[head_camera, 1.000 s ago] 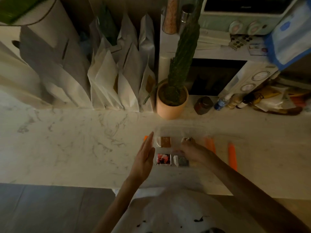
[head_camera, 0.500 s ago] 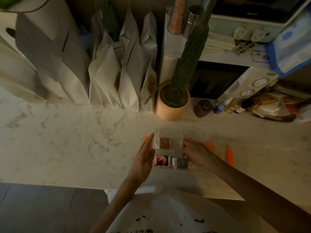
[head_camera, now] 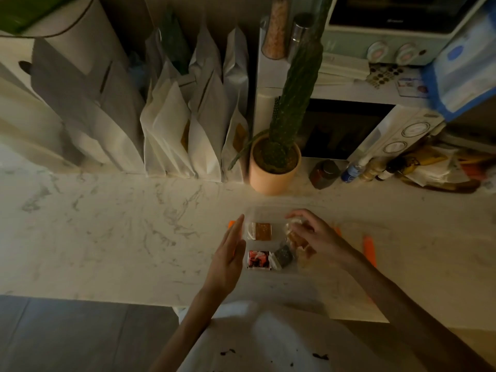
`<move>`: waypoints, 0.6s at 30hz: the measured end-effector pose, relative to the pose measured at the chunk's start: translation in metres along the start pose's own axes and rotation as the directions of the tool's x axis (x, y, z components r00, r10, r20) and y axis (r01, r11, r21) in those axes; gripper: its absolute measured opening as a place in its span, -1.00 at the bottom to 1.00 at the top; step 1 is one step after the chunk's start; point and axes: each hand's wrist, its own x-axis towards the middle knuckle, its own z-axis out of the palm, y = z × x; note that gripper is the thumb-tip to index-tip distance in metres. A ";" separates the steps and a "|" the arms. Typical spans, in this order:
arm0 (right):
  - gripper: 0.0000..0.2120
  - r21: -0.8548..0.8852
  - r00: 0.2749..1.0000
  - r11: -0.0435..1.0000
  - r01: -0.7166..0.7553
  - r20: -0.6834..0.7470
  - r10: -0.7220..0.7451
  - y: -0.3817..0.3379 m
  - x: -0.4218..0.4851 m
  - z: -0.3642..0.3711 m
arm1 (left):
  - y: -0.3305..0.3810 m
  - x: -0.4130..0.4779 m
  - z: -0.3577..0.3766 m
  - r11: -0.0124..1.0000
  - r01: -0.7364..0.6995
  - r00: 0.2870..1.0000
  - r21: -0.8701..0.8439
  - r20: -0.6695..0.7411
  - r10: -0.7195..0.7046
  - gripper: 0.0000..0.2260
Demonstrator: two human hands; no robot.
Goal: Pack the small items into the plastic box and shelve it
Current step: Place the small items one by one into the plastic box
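Observation:
A clear plastic box with orange clips sits on the marble counter in front of me. Inside lie a brown packet, a red packet and a dark packet that is tilted. My left hand is flat with straight fingers against the box's left side. My right hand hovers over the box's right half, its fingers curled round a small pale-amber packet. The hand hides most of that packet.
The box's clear lid with an orange clip lies to the right. A potted cactus stands just behind the box, with white bags to its left. Small bottles and a jar stand before the microwave.
My right hand has lifted slightly and shifted toward the far right corner of the box with a packet. The dark packet now lies tilted. My left hand has stayed at the box's side.

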 end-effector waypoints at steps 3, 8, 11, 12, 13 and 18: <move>-0.62 0.135 0.987 0.978 -0.161 0.003 0.162 0.012 0.005 0.004 | -0.001 0.000 0.000 1.000 0.012 1.000 -0.019 0.002 -0.012 -0.55; -0.57 0.008 0.976 0.976 -0.218 0.027 0.218 0.023 0.019 0.013 | -0.003 0.000 0.000 1.000 -0.009 1.000 -0.001 0.003 0.009 -0.55; -0.68 -0.233 0.992 0.964 -0.128 -0.008 0.129 0.019 0.033 0.031 | -0.003 0.000 0.001 1.000 -0.005 1.000 -0.009 -0.006 0.005 -0.54; -0.73 -0.271 0.991 0.954 -0.132 -0.044 0.124 0.018 0.038 0.039 | -0.004 0.000 0.001 1.000 -0.005 1.000 -0.001 -0.010 0.005 -0.55; -0.78 -0.302 0.989 0.944 -0.134 -0.093 0.111 0.018 0.043 0.045 | -0.003 -0.001 0.001 1.000 -0.001 1.000 0.011 -0.009 0.001 -0.55; -0.79 -0.215 0.979 0.967 -0.140 -0.177 0.102 0.019 0.058 0.062 | 0.002 -0.002 0.000 0.999 0.025 1.000 0.028 -0.003 -0.025 -0.55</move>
